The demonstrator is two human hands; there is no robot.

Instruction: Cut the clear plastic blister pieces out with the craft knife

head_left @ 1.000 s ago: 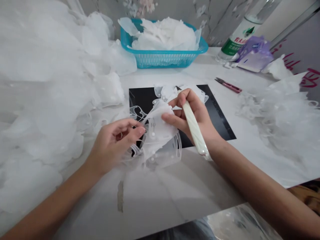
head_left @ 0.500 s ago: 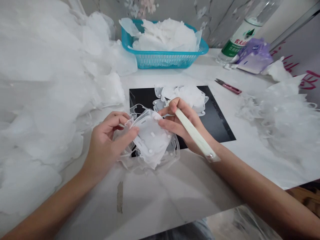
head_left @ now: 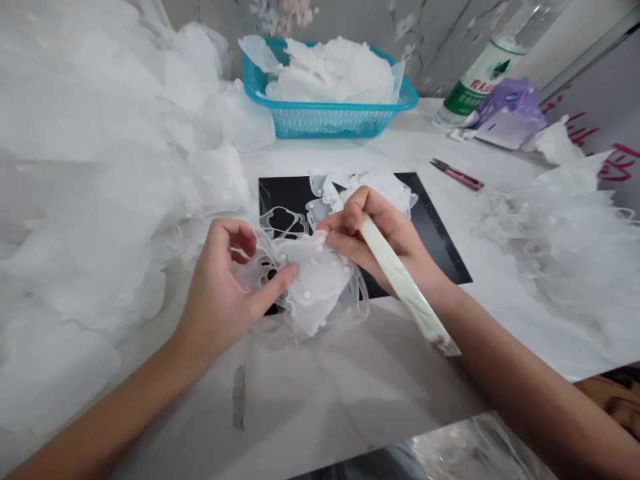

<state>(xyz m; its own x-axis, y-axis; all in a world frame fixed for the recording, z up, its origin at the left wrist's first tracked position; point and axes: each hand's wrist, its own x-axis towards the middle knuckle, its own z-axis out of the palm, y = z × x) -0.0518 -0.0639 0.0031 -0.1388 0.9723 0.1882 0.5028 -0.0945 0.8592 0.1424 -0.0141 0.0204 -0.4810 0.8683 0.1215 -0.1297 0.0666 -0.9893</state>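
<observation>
Between my hands is a stack of thin, frosted white plastic pieces (head_left: 320, 273) with small round bumps, tangled with clear cut-out outlines at its left. My left hand (head_left: 227, 280) grips its left side, the thumb lying over the top and the fingers curled behind. My right hand (head_left: 380, 233) pinches the far edge of the stack with thumb and forefinger. The same hand carries a long, pale, flat-handled tool (head_left: 400, 273) slanting across the palm toward the wrist; its working tip is hard to make out. Under the far side lies a black mat (head_left: 435, 233) bearing more frosted pieces (head_left: 385, 190).
A large heap of white plastic sheets (head_left: 100, 167) fills the left. Behind stands a blue basket (head_left: 330, 120) of similar pieces. At right are pink thread snips (head_left: 460, 175), a water bottle (head_left: 470, 87), a purple packet (head_left: 510, 110) and a pile of clear scraps (head_left: 565, 233).
Both hands and the stack have shifted slightly right and toward me. The stack has tilted, my left thumb has slid further over it, and the clear outlines at its left show more.
</observation>
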